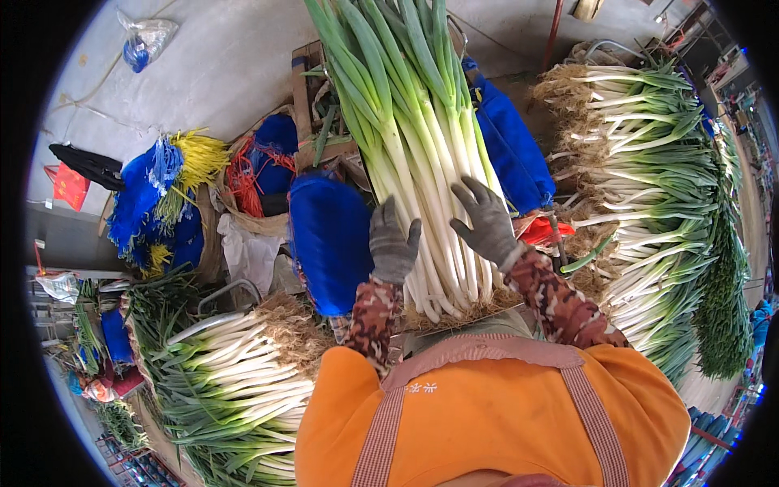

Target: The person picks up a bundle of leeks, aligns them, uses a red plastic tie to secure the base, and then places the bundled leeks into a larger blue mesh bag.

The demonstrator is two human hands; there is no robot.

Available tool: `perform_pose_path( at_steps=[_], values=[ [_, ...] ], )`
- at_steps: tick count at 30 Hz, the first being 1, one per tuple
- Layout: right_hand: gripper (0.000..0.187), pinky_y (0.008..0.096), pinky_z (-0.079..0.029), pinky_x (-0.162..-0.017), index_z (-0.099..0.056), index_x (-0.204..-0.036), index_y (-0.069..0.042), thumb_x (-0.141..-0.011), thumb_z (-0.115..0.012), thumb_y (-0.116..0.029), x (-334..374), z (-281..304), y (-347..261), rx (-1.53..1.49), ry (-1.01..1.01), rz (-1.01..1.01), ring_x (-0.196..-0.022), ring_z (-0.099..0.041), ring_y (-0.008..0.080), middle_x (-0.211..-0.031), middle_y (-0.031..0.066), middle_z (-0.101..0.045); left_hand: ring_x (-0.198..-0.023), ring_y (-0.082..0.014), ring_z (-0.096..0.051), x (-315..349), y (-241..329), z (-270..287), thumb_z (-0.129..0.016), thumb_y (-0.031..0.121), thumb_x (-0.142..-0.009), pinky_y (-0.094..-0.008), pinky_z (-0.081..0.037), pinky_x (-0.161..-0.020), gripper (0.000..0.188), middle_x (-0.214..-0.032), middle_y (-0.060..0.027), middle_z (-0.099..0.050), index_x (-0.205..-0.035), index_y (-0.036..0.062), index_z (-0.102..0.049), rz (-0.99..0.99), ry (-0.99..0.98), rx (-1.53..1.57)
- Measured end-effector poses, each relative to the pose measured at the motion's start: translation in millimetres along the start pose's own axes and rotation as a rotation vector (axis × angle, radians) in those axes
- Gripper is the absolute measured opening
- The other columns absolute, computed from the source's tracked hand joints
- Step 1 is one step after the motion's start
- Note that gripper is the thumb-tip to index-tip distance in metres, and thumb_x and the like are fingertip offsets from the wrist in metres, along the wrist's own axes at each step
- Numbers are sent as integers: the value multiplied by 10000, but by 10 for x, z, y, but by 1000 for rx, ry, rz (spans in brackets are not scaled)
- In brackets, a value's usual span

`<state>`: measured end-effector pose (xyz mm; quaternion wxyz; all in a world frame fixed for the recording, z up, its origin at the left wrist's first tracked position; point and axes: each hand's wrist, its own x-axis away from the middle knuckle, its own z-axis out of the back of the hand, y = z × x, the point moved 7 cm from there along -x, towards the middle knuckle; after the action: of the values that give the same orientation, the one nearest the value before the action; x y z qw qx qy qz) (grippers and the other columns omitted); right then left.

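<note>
A thick bundle of long green onions [430,170] lies in front of me, leaves away from me and roots toward my waist. My left hand [393,246], in a grey glove, rests along the bundle's left side with its thumb apart from the fingers. On the right side of the white stalks lies my right hand [487,221], also gloved, its fingers spread. Neither hand is wrapped around a stalk. Beneath and beside the bundle are blue padded pieces [329,243], one on each side. Whatever supports the bundle is mostly hidden.
A large stack of green onions [649,178] stands at the right, roots facing me. Another pile [243,373] is at the lower left. Further left are a sack with red ties [251,174] and yellow and blue strings [195,158]. A grey wall [227,57] rises behind.
</note>
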<state>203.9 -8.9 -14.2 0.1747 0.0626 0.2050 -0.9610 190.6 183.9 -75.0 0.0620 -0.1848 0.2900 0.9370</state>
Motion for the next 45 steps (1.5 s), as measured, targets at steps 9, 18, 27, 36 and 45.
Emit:
perform_pose_path(
  at_steps=[9, 18, 27, 36, 45],
  values=[
    [665, 544, -172, -1164, -324, -1462, -3, -881, -548, -236, -589, -251, 80, 190, 70, 8, -1446, -249, 304, -1538, 160, -309, -1445, -431, -178, -697, 192, -467, -489, 404, -937, -554, -141, -1163, 653, -1548, -233, -232, -1493, 91, -350, -100, 116, 99],
    [665, 598, -139, -1151, -453, -1419, -61, -854, -575, -388, -727, -427, -64, 245, -136, 39, -1436, -275, 295, -1528, 113, -346, -1448, -471, -137, -1225, 213, -325, -545, 357, -842, -611, -56, -1154, 639, -1535, -109, -338, -1452, 192, -454, -146, -96, -183],
    [578, 499, -285, -1128, -595, -1249, -86, -684, -697, -152, -2614, 240, 286, 118, 224, 377, -1332, -422, 295, -1366, 74, -522, -1397, -341, -328, -2211, 420, -243, -665, 422, -806, -554, -145, -1156, 712, -1486, -103, -403, -1411, 111, -458, -290, 3, -124],
    [445, 490, -287, -1117, -652, -1217, -152, -781, -697, -231, -3089, 275, 446, 131, 275, 253, -1322, -421, 290, -1365, 77, -530, -1372, -312, -380, -2306, 189, -297, -652, 588, -781, -583, -126, -1150, 804, -1433, -109, -468, -1380, 81, -482, -262, 28, -160],
    [179, 432, -391, -1046, -707, -955, -90, -854, -696, -238, -3669, 367, 458, -13, 230, 228, -1191, -548, 261, -1179, 83, -650, -1381, -294, -366, -2326, 172, -267, -652, 632, -764, -577, -125, -1151, 852, -1454, -94, -448, -1399, 95, -464, -254, 20, -125]
  ],
)
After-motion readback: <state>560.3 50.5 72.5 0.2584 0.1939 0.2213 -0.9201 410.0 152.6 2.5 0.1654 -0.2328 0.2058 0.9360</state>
